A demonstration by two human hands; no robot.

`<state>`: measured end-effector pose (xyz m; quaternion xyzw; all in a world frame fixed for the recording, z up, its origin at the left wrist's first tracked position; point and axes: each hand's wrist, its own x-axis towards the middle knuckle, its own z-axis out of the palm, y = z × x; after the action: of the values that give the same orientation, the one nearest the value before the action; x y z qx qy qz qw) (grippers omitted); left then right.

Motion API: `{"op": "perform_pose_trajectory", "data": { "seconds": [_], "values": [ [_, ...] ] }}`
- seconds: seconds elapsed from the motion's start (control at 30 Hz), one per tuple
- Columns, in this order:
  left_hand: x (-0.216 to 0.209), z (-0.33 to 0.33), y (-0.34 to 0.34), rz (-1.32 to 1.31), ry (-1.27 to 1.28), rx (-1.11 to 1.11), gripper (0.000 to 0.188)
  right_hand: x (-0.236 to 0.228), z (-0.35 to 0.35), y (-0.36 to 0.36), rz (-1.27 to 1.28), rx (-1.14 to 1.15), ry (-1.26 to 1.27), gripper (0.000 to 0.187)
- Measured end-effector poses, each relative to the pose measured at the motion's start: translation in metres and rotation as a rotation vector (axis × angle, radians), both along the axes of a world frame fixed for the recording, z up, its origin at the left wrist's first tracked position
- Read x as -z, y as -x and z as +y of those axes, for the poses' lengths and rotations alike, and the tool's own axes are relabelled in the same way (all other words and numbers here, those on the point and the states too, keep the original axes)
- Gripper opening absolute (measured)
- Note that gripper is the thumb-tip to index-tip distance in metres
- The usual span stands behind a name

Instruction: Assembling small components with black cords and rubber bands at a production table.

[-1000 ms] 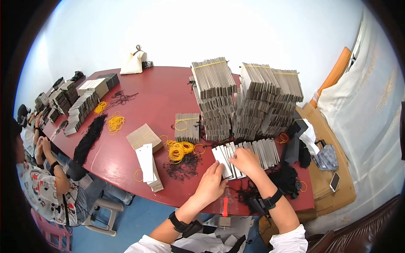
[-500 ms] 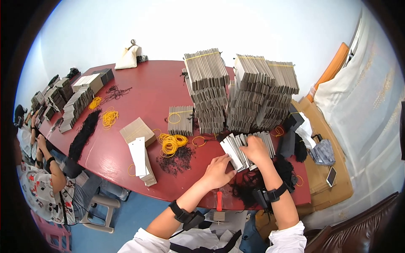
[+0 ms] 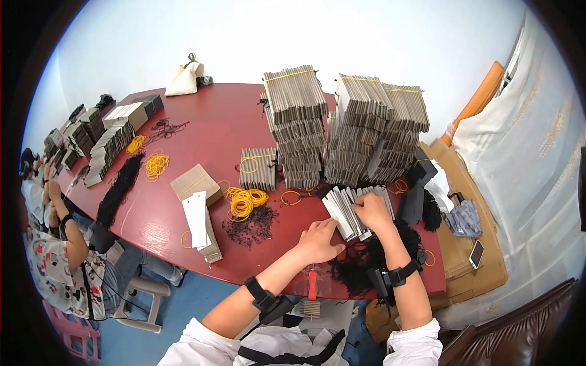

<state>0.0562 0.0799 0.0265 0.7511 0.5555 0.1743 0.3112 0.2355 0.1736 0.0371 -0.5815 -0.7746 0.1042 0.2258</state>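
Observation:
A leaning row of flat grey and white card tags point(image 3: 343, 213) stands on the red table in front of me. My left hand point(image 3: 318, 240) rests at the row's near left end, fingers stretched towards the front white tag and thumb held apart. Over the row, my right hand point(image 3: 372, 211) has its fingers bent down onto the tags' upper edges; the fingertips are partly hidden among them. A heap of black strings point(image 3: 360, 268) lies just below the row. A tool with a red handle point(image 3: 312, 285) lies at the table's near edge.
Tall stacks of banded card bundles point(image 3: 296, 122) rise behind the row. To the left are yellow rubber bands point(image 3: 245, 202), dark thin cords point(image 3: 250, 230), a cardboard box point(image 3: 196, 185) and white tags point(image 3: 196, 219). A phone point(image 3: 477, 254) lies on cardboard at right. Another person point(image 3: 61, 262) sits at left.
The view has shifted slightly. My right hand stays over the row, its fingers now more curled on the tags. My left hand remains by the row's left end.

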Motion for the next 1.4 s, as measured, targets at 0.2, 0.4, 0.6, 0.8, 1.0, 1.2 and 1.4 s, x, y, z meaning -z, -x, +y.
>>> {"op": "perform_pose_trajectory", "data": {
  "seconds": [0.2,0.4,0.6,0.8,1.0,1.2,1.4],
  "values": [
    [0.006,-0.003,0.002,-0.062,-0.026,0.001,0.074,0.003,-0.017,0.004,-0.077,-0.068,-0.156,0.018],
    [0.013,-0.005,0.001,-0.036,-0.110,-0.007,0.071,-0.004,-0.025,-0.003,-0.004,-0.057,-0.057,0.015],
    [0.016,-0.004,0.004,-0.071,-0.107,-0.013,0.068,-0.015,-0.040,0.016,-0.167,0.043,-0.023,0.024],
    [0.021,-0.004,0.009,-0.089,-0.134,0.039,0.068,0.005,-0.068,0.043,-0.402,0.035,-0.334,0.021],
    [0.023,-0.002,0.010,-0.204,-0.149,0.056,0.063,0.005,-0.073,0.047,-0.519,0.048,-0.350,0.020],
    [0.012,-0.011,0.021,-0.215,-0.127,0.105,0.053,-0.013,-0.074,0.031,-0.377,0.036,-0.149,0.039],
    [-0.018,-0.020,0.039,0.129,-0.140,0.078,0.047,-0.023,-0.069,0.009,-0.313,0.020,0.006,0.037]
  ]
}}
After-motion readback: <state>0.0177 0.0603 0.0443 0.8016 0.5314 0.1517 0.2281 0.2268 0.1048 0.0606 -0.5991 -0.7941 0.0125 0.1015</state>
